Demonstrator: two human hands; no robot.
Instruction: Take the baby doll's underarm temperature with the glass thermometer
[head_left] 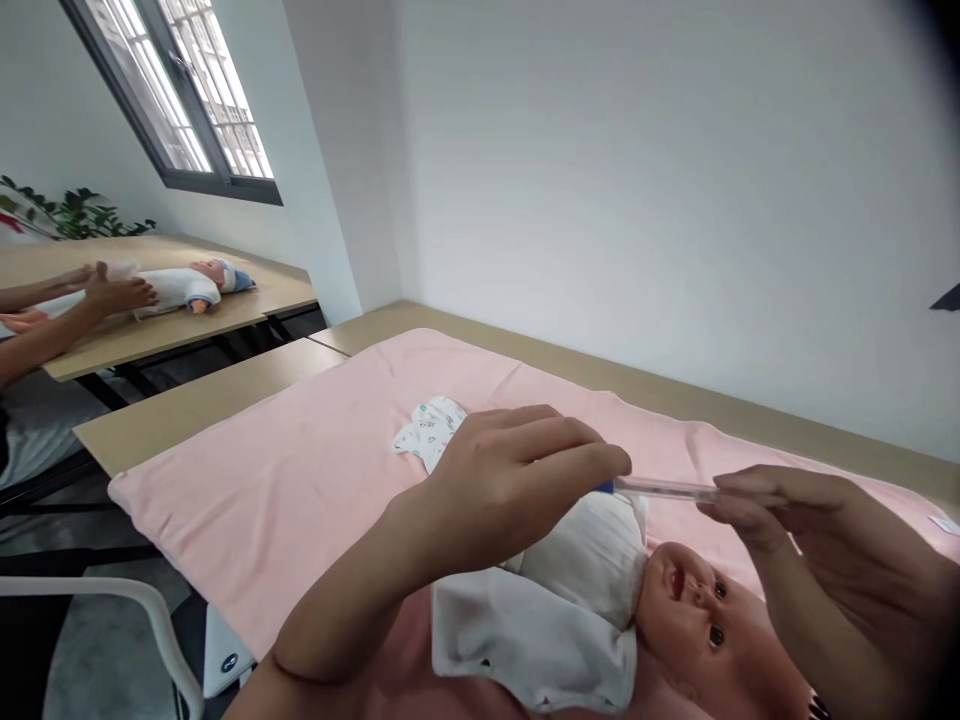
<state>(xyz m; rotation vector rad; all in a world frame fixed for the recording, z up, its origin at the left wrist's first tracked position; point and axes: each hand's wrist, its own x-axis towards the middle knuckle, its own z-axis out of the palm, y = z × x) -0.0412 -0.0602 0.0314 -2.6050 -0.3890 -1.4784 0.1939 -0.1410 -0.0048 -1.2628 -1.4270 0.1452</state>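
Note:
Both my hands hold a thin clear rod (667, 489) level above a baby doll (694, 610). Its blue end is in the closed fingers of my left hand (510, 480). My right hand (832, 560) pinches the other end between thumb and fingers. The rod's exact kind cannot be made out. Under my hands the doll lies on its back, its head toward the right, in a white top (589, 560). A white garment flap (536, 635) with snaps spreads open beside it. My left arm and hand hide the doll's lower body.
A pink blanket (247, 500) covers most of the table (202, 400). A small printed cloth (431, 430) lies beyond my left hand. On another table at left, a co-worker's hands (112, 295) handle a second doll (176, 285). A white chair arm (112, 590) stands at lower left.

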